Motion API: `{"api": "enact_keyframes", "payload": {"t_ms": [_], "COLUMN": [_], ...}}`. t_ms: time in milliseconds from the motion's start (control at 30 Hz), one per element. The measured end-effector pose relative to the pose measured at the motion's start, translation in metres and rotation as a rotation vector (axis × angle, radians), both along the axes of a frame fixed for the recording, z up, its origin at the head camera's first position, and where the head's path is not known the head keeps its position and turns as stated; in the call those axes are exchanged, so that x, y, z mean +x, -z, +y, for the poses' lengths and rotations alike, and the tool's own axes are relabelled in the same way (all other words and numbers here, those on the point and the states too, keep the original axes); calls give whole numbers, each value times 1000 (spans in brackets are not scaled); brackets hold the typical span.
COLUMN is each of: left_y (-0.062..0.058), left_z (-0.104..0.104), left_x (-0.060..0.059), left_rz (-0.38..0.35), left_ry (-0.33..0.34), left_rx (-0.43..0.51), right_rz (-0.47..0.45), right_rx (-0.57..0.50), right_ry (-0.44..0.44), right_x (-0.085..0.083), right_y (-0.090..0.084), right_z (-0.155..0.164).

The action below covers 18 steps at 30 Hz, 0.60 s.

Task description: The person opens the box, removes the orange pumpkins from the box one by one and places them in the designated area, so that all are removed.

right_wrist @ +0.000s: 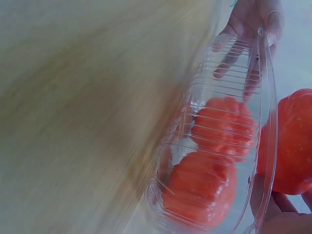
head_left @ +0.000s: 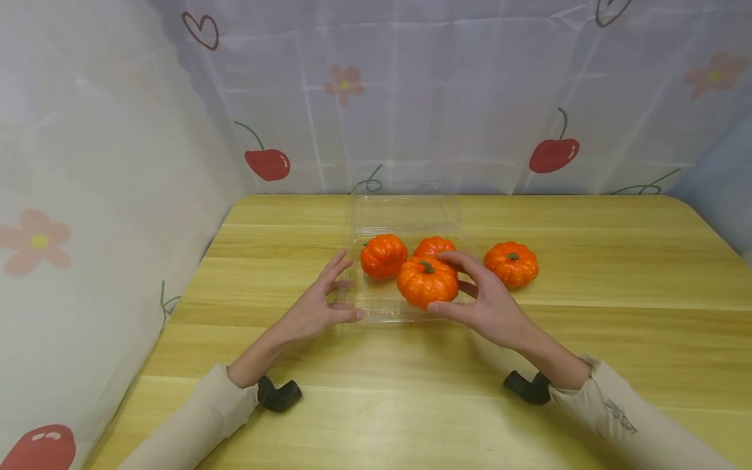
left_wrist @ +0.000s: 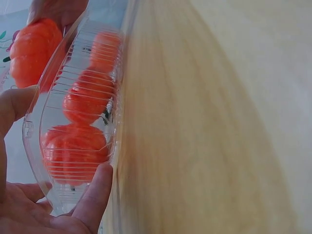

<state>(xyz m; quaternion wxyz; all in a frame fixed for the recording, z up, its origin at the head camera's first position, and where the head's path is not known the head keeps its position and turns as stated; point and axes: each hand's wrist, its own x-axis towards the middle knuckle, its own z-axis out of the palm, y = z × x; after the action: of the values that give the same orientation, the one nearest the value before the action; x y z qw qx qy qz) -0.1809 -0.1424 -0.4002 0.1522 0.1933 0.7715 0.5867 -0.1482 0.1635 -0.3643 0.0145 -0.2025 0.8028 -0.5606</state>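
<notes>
A clear plastic clamshell container (head_left: 382,308) lies unfolded on the table, its lid (head_left: 405,212) tipped to the back. Inside sit an orange pumpkin (head_left: 384,256) at the left, tilted sideways, and another pumpkin (head_left: 435,245) behind, partly covered. My right hand (head_left: 496,307) grips a third pumpkin (head_left: 427,287), stem up, thumb at its front and fingers at its back; the right wrist view shows this pumpkin (right_wrist: 295,146) above the container's rim. With spread, fairly straight fingers, my left hand (head_left: 314,308) touches the container's left side; its thumb (left_wrist: 97,195) lies against the ribbed wall.
One more pumpkin (head_left: 511,264) stands on the wooden table (head_left: 617,326), right of the container. A curtain (head_left: 411,98) printed with cherries and flowers hangs behind the table's far edge. Dark devices (head_left: 279,395) are strapped at both wrists.
</notes>
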Motion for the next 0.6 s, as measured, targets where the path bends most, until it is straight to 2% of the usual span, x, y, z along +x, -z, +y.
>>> {"api": "enact_keyframes", "payload": {"t_ms": [267,600], "left_y": [-1,-1], "left_z": [0,-1], "left_x": [0,0], "left_rz": [-4,0], "left_ry": [3,4], "left_rx": [-2,-12], "right_rz": [31,105], "right_rx": [24,51], "right_ry": [33,16], "right_x": [5,8], "right_y": [-1,-2], "right_z": [11,25]}}
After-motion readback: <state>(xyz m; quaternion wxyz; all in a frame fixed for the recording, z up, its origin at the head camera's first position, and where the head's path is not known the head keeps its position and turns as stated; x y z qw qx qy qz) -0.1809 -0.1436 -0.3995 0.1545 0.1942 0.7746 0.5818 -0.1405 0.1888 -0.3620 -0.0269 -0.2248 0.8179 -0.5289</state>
